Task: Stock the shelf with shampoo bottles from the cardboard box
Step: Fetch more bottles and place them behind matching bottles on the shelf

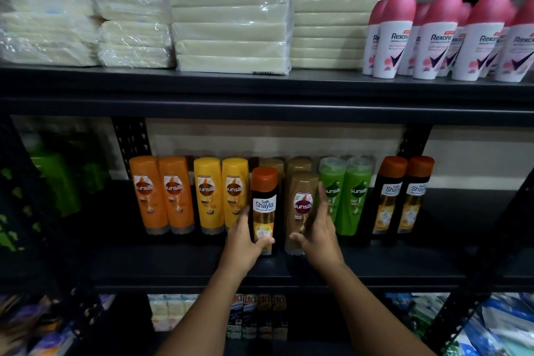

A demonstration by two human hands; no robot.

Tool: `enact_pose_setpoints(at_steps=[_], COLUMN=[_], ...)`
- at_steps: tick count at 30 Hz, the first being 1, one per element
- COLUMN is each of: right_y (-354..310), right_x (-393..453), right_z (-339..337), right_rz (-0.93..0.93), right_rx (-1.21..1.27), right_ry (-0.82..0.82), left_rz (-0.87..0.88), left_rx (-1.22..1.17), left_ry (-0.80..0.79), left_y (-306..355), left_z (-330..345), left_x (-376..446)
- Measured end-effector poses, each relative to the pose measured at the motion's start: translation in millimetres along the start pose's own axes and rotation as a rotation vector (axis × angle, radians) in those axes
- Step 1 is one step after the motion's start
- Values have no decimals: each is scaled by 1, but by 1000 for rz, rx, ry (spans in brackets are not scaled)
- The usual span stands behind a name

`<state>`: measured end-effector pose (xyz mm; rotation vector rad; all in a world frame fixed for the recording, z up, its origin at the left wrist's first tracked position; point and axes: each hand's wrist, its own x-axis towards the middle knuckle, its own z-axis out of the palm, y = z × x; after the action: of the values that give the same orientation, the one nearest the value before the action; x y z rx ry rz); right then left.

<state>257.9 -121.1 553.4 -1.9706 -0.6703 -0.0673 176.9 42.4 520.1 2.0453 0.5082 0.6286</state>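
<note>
While the head camera looks at the dark metal shelf, the left hand grips a black Safi Shayla shampoo bottle with an orange-brown cap; its fingers are curled round the lower part, with the thumb across the front. This bottle stands upright at the front edge, probably to begin a new front row. The right hand has straight, spread fingers that hold nothing and lie beside a brown Sunsilk shampoo bottle, perhaps to steady it. Orange, yellow and green Sunsilk bottles stand in pairs behind. No cardboard box is visible.
</note>
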Motion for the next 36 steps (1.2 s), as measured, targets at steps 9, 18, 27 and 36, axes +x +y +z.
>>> enact_pose_setpoints(at_steps=[9, 18, 27, 36], right_y=[7, 59, 110, 116], right_x=[2, -23, -52, -54], right_z=[3, -9, -32, -52], right_rz=[-2, 87, -125, -96], right_rx=[-5, -379, -751, -716], right_ry=[2, -97, -287, -297], left_rz=[-29, 3, 27, 63], left_rx=[11, 52, 94, 59], left_ry=[-2, -8, 20, -40], left_y=[-2, -9, -15, 2], left_z=[2, -3, -10, 13], left_x=[2, -1, -23, -40])
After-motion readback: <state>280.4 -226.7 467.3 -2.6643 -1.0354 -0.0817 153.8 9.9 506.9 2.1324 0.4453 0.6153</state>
